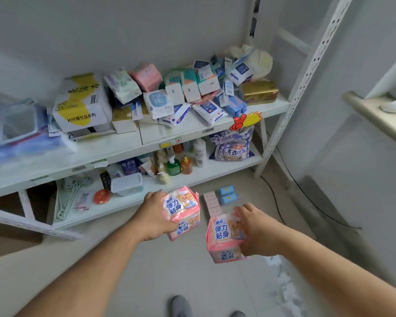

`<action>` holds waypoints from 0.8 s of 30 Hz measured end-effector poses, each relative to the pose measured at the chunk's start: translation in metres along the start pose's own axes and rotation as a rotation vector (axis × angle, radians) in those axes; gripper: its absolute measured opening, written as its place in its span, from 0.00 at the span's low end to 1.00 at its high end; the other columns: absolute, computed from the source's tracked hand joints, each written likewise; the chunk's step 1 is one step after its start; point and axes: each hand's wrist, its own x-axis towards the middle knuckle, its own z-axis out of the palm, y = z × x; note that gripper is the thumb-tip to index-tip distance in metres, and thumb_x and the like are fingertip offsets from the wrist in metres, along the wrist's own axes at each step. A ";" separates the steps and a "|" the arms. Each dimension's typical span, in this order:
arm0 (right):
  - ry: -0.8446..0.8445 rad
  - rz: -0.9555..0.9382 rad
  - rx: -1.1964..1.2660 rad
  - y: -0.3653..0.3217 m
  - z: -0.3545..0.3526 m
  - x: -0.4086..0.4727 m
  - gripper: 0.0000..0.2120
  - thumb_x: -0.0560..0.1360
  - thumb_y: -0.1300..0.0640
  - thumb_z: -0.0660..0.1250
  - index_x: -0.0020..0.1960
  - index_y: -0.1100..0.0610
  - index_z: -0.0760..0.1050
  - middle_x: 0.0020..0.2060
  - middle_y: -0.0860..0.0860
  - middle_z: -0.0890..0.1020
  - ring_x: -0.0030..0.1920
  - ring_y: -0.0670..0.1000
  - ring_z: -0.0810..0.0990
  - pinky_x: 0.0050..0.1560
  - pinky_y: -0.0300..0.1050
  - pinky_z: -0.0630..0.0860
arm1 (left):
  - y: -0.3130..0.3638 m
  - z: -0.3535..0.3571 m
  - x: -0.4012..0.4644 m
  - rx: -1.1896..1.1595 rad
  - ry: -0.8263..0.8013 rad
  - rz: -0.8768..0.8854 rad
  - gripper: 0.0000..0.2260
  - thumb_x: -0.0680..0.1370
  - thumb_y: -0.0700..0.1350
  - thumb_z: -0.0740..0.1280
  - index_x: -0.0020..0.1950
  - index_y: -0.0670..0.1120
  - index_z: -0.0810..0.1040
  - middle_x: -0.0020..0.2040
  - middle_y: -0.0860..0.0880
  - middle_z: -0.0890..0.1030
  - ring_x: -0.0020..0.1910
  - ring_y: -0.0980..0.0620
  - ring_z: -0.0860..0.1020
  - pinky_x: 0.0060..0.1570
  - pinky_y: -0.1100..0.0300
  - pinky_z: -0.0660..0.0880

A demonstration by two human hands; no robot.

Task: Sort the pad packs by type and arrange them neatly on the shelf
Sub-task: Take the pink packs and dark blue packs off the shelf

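The left hand (154, 216) grips a pink pad pack (181, 205) from its left side, fingers curled round the back of it, with a second pack of the same print (184, 228) pressed just beneath it in the same grasp. The right hand (257, 232) holds another pink pad pack (224, 234) from its right side, fingers clamped on its top and far edge; a matching pack (228, 256) sits directly under it, touching. All four show a bear picture and blue lettering, and both pairs are held in the air above the floor (169, 271), in front of the white metal shelf (215, 131).

Taking that shelf as the landmark: on the floor just in front of its bottom board, beyond the hands, lie a short row of pale pink flat packs (212, 202) and, just beside them to the right, two blue packs (227, 195). On the shelf's upper board, a jumbled heap of pad and wipe packs (188, 97) spreads across the middle, with a white and yellow carton (82, 106) at its left end and a gold tissue pack (258, 91) at its right end. On the lower board stand bottles (181, 164), a purple detergent bag (232, 144) and a clear lidded box (126, 184).
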 end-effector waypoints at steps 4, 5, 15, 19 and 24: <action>-0.048 0.032 -0.013 0.008 0.027 0.045 0.34 0.62 0.47 0.76 0.64 0.50 0.66 0.56 0.46 0.67 0.52 0.48 0.72 0.50 0.42 0.75 | -0.024 0.021 0.057 -0.016 -0.072 -0.022 0.45 0.62 0.49 0.78 0.75 0.50 0.61 0.63 0.51 0.64 0.60 0.54 0.71 0.58 0.64 0.69; -0.058 0.038 -0.017 0.010 0.034 0.058 0.35 0.63 0.47 0.76 0.66 0.50 0.66 0.57 0.46 0.67 0.53 0.48 0.72 0.50 0.41 0.75 | -0.031 0.026 0.074 -0.011 -0.092 -0.023 0.43 0.62 0.49 0.78 0.74 0.50 0.63 0.61 0.51 0.64 0.59 0.55 0.72 0.56 0.65 0.69; -0.068 -0.004 -0.132 0.056 0.137 0.229 0.39 0.66 0.40 0.72 0.72 0.52 0.64 0.62 0.47 0.68 0.61 0.50 0.67 0.65 0.44 0.71 | -0.121 0.113 0.245 0.239 -0.132 -0.017 0.35 0.61 0.59 0.76 0.64 0.56 0.67 0.59 0.55 0.69 0.57 0.55 0.69 0.53 0.58 0.73; -0.027 -0.041 -0.198 0.103 0.200 0.316 0.39 0.66 0.37 0.70 0.72 0.51 0.65 0.63 0.47 0.70 0.61 0.50 0.66 0.66 0.45 0.68 | -0.167 0.179 0.320 0.286 -0.122 -0.017 0.36 0.61 0.60 0.76 0.65 0.57 0.66 0.59 0.57 0.69 0.58 0.54 0.70 0.53 0.55 0.73; -0.032 -0.076 -0.152 0.158 0.293 0.420 0.37 0.67 0.42 0.71 0.71 0.52 0.64 0.64 0.49 0.71 0.62 0.52 0.69 0.65 0.45 0.70 | -0.237 0.263 0.425 0.131 -0.126 -0.041 0.41 0.63 0.53 0.79 0.72 0.54 0.64 0.58 0.57 0.65 0.53 0.56 0.75 0.52 0.57 0.78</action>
